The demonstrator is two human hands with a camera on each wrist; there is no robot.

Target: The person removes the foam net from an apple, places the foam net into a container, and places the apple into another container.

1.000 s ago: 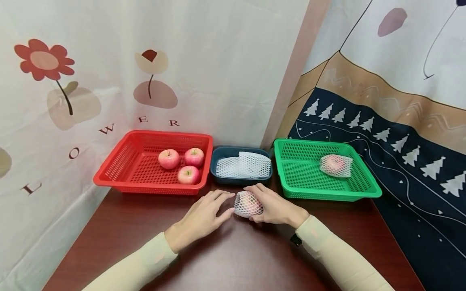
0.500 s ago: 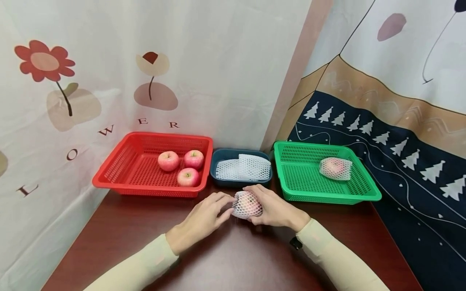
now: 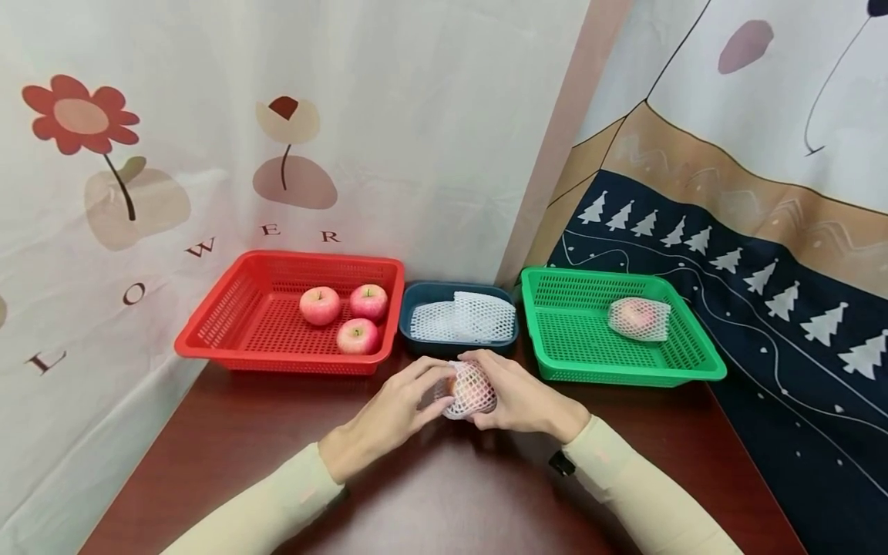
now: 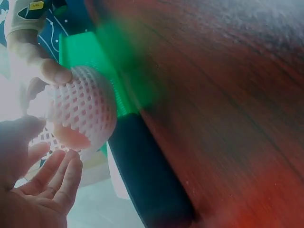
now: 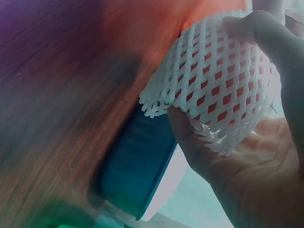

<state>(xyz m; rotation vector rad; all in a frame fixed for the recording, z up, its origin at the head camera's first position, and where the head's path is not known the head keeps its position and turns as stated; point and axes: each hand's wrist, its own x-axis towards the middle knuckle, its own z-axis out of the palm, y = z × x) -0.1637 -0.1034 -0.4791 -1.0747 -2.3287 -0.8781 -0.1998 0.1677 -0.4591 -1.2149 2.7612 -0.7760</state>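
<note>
An apple [image 3: 474,391] sits in a white foam net at the table's middle. My right hand [image 3: 523,395] grips it from the right, thumb and fingers curled round the netting. From the left, my left hand [image 3: 390,407] pinches the edge of the foam net [image 4: 83,102] between thumb and fingers. Bare apple skin shows through an opening beside those fingertips in the left wrist view. In the right wrist view, the netting [image 5: 218,80] covers the fruit, with a loose ragged edge near the fingers.
A red basket [image 3: 208,327] with three bare apples [image 3: 320,307] stands back left. Behind the hands is a dark blue tray [image 3: 458,348] holding white foam nets [image 3: 479,317]. At right, a green basket [image 3: 603,376] holds one netted apple [image 3: 638,318]. Curtains hang behind.
My left hand has moved right, its fingers and thumb now reaching over the net's left end. The netted apple has shifted slightly left in my right hand.
</note>
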